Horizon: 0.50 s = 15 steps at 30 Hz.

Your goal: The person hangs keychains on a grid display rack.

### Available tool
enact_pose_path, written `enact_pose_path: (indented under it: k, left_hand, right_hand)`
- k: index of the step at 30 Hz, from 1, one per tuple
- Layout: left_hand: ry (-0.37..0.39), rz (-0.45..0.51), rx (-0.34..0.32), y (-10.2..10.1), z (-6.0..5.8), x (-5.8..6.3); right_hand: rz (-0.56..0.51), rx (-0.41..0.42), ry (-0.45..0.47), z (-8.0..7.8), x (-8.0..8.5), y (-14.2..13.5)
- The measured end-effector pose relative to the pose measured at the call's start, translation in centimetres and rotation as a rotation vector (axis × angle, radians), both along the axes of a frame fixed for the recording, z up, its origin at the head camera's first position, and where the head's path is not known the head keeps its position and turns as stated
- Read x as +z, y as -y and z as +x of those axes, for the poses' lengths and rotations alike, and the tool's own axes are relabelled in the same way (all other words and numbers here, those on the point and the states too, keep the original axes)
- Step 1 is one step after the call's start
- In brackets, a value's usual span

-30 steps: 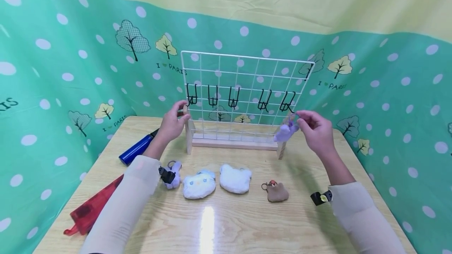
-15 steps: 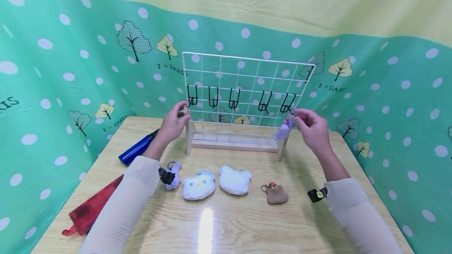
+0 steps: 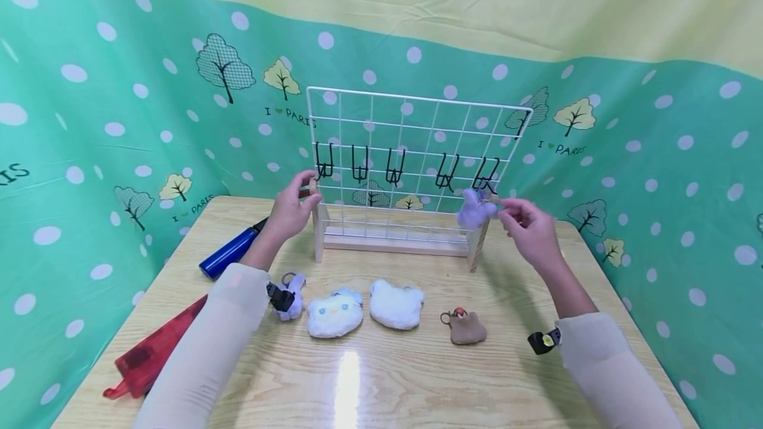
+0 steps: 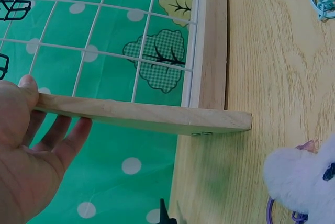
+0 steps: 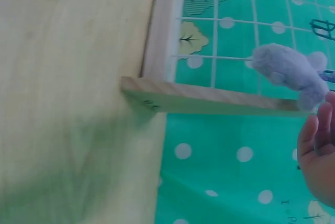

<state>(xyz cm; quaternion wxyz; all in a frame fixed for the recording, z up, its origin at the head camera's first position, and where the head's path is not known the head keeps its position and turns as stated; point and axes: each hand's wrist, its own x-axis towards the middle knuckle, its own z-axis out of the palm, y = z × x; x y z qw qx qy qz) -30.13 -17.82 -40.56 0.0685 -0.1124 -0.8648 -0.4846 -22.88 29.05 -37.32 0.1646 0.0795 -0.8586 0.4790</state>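
Note:
A white wire grid rack (image 3: 417, 128) on wooden side posts carries several black hooks. My left hand (image 3: 292, 207) grips the top of its left wooden post (image 4: 146, 110), thumb on one side and fingers on the other. From the rightmost hook (image 3: 485, 174) hangs a purple plush keychain (image 3: 473, 210); its ring is too small to make out clearly. Just right of that plush is my right hand (image 3: 530, 227), fingertips close beside it and the right post (image 5: 225, 96). In the right wrist view those fingers look fairly straight; the thumb is hidden there.
Along the wooden table (image 3: 405, 376) lie a lilac plush keychain (image 3: 291, 303), two white plush pouches, one with a face (image 3: 336, 313) and one plain (image 3: 397, 304), and a brown plush keychain (image 3: 467, 328). At left are a blue bottle (image 3: 229, 253) and a red translucent item (image 3: 149, 353).
The purple plush has moved from my right fingers to the rightmost hook, swinging slightly left and up. My right hand has come loose from its ring and lowered a little. The left hand stays put.

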Motion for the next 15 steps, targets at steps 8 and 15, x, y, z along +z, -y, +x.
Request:
enact_pose_path:
  k: [8,15]
  left_hand:
    - [0.007,0.007,-0.006,0.0,-0.1,-0.1]
    - [0.020,0.002,-0.001,0.1,-0.2,0.0]
  right_hand:
    - [0.109,0.003,0.115,0.7,-3.7,-0.9]
    - [0.189,0.067,0.139,1.2,-6.0,-0.6]
